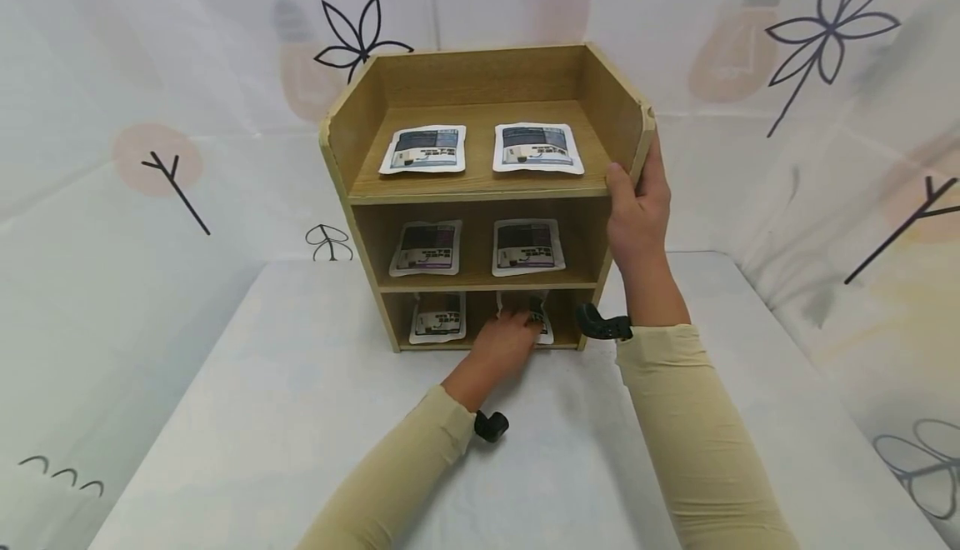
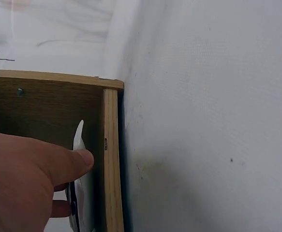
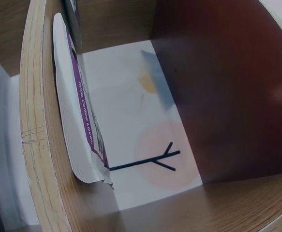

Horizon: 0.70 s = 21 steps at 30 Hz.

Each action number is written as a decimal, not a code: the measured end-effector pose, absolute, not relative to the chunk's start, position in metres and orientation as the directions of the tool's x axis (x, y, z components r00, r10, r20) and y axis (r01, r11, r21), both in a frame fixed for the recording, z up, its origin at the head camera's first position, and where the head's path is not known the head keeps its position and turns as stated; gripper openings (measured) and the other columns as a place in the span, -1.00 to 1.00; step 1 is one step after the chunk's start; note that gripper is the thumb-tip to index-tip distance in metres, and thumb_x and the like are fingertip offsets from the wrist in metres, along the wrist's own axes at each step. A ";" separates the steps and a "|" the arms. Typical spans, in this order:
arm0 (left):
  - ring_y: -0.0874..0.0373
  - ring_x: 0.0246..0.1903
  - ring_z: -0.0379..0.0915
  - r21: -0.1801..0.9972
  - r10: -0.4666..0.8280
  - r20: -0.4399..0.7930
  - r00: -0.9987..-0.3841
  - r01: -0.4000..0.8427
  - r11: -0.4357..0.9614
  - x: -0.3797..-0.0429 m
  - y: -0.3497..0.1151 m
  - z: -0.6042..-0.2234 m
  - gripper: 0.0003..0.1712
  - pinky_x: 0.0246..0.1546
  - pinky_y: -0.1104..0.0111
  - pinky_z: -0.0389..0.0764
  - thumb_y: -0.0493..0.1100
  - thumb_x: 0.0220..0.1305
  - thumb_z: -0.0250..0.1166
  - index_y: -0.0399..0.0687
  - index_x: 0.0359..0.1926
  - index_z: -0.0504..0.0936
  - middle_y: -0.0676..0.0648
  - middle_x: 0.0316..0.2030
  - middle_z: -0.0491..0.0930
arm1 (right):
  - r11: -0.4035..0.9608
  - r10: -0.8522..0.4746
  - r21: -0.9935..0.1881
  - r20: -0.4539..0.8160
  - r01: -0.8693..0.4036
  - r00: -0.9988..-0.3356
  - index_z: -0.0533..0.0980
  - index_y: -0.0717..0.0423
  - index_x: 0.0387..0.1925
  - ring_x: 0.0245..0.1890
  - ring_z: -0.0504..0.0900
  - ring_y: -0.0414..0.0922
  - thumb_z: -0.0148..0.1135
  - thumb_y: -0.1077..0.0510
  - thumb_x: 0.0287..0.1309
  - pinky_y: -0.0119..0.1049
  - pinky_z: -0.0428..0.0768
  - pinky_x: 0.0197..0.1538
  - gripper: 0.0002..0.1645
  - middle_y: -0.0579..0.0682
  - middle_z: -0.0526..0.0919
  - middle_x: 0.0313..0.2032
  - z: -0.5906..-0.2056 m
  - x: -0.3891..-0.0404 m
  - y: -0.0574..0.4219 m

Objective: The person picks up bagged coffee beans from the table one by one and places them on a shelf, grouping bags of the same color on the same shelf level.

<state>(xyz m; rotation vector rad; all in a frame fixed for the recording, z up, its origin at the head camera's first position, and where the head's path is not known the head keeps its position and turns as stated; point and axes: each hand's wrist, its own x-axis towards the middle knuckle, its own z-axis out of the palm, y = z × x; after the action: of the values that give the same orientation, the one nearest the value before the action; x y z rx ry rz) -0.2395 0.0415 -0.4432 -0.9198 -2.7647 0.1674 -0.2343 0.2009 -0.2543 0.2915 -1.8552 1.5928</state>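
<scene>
A wooden three-tier shelf (image 1: 480,197) stands on the table, with two flat pouches on each tier. My left hand (image 1: 504,345) reaches into the bottom tier and holds the right-hand pouch (image 1: 542,327), covering much of it. The left wrist view shows the thumb (image 2: 85,159) at the edge of this white pouch (image 2: 80,193), with fingertips against its face, close over the bottom board (image 2: 112,174). My right hand (image 1: 637,217) grips the front edge of the shelf's right side panel (image 1: 641,137), thumb on the inner side. In the right wrist view that hand is hidden.
Two blue-labelled pouches (image 1: 426,150) lie on the top tier and two purple-labelled pouches (image 1: 427,248) on the middle one. Left of my left hand is another bottom pouch (image 1: 438,317). A white cloth (image 1: 300,417) covers the table, and a patterned sheet (image 1: 480,0) hangs behind.
</scene>
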 end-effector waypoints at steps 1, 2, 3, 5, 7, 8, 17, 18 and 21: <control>0.06 0.05 0.52 -0.172 0.597 0.160 -0.787 0.573 0.801 -0.240 0.042 -0.444 -0.71 -0.18 0.26 0.68 -0.01 0.41 0.14 0.23 0.09 0.61 0.08 0.10 0.56 | 0.232 0.248 -0.792 0.609 -0.564 -0.753 -0.03 -0.06 0.52 0.42 0.19 -0.19 -0.13 0.18 0.37 -0.30 0.16 0.45 -0.26 -0.03 0.20 0.44 -0.254 -0.234 0.200; 0.05 0.08 0.51 -0.167 0.591 0.147 -0.793 0.569 0.805 -0.241 0.041 -0.444 -0.70 -0.14 0.25 0.68 -0.02 0.41 0.14 0.23 0.10 0.61 0.08 0.13 0.54 | 0.233 0.248 -0.791 0.610 -0.565 -0.752 -0.03 -0.06 0.52 0.42 0.19 -0.19 -0.13 0.18 0.37 -0.30 0.16 0.46 -0.26 -0.03 0.20 0.44 -0.254 -0.234 0.200; 0.04 0.11 0.49 -0.163 0.586 0.133 -0.800 0.565 0.809 -0.242 0.041 -0.445 -0.69 -0.11 0.24 0.67 -0.03 0.41 0.13 0.22 0.11 0.60 0.07 0.15 0.53 | 0.233 0.247 -0.791 0.611 -0.566 -0.752 -0.03 -0.06 0.52 0.42 0.19 -0.19 -0.13 0.19 0.37 -0.30 0.16 0.46 -0.26 -0.03 0.20 0.44 -0.254 -0.234 0.200; 0.03 0.18 0.45 -0.152 0.575 0.109 -0.811 0.558 0.816 -0.243 0.041 -0.446 -0.68 -0.04 0.21 0.65 -0.06 0.43 0.11 0.21 0.14 0.59 0.06 0.19 0.49 | 0.235 0.245 -0.789 0.613 -0.567 -0.751 -0.03 -0.06 0.52 0.43 0.19 -0.19 -0.13 0.19 0.37 -0.30 0.16 0.46 -0.26 -0.03 0.20 0.44 -0.254 -0.234 0.199; 0.03 0.22 0.41 -0.149 0.569 0.100 -0.816 0.553 0.819 -0.244 0.040 -0.448 -0.67 0.01 0.20 0.63 -0.09 0.44 0.09 0.20 0.15 0.58 0.06 0.22 0.47 | 0.236 0.243 -0.785 0.618 -0.572 -0.748 -0.03 -0.06 0.52 0.42 0.19 -0.19 -0.13 0.19 0.36 -0.30 0.16 0.46 -0.26 -0.03 0.20 0.44 -0.254 -0.234 0.199; 0.03 0.23 0.40 -0.152 0.569 0.101 -0.816 0.552 0.820 -0.244 0.040 -0.448 -0.67 0.02 0.19 0.62 -0.10 0.44 0.08 0.20 0.15 0.58 0.06 0.22 0.46 | 0.236 0.243 -0.784 0.620 -0.574 -0.746 -0.03 -0.05 0.52 0.42 0.19 -0.19 -0.13 0.19 0.36 -0.30 0.16 0.46 -0.26 -0.03 0.20 0.44 -0.254 -0.234 0.198; 0.01 0.27 0.37 -0.152 0.569 0.131 -0.812 0.551 0.821 -0.244 0.039 -0.451 -0.64 0.03 0.19 0.62 -0.12 0.44 0.07 0.22 0.18 0.55 0.02 0.30 0.39 | 0.240 0.244 -0.783 0.620 -0.573 -0.745 -0.01 -0.07 0.52 0.41 0.21 -0.19 -0.12 0.19 0.36 -0.33 0.17 0.45 -0.26 -0.03 0.22 0.43 -0.254 -0.235 0.200; 0.01 0.27 0.37 -0.148 0.570 0.129 -0.812 0.553 0.820 -0.244 0.039 -0.451 -0.64 0.03 0.19 0.62 -0.12 0.44 0.07 0.23 0.19 0.54 0.02 0.30 0.40 | 0.241 0.245 -0.784 0.620 -0.572 -0.746 -0.01 -0.07 0.52 0.41 0.22 -0.19 -0.11 0.19 0.36 -0.33 0.18 0.44 -0.26 -0.03 0.23 0.43 -0.254 -0.235 0.201; -0.01 0.27 0.38 -0.137 0.572 0.134 -0.809 0.557 0.819 -0.244 0.040 -0.451 -0.63 0.00 0.19 0.64 -0.10 0.43 0.08 0.23 0.21 0.53 0.02 0.30 0.40 | 0.245 0.244 -0.782 0.622 -0.573 -0.744 -0.01 -0.07 0.52 0.40 0.23 -0.19 -0.11 0.19 0.36 -0.33 0.19 0.43 -0.26 -0.02 0.23 0.43 -0.254 -0.234 0.203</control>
<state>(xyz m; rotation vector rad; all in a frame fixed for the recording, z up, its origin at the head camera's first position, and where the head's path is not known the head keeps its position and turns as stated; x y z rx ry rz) -0.2437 0.0395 -0.4514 -0.8862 -2.8330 0.1365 -0.2342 0.2026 -0.2542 0.3010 -1.8567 1.5712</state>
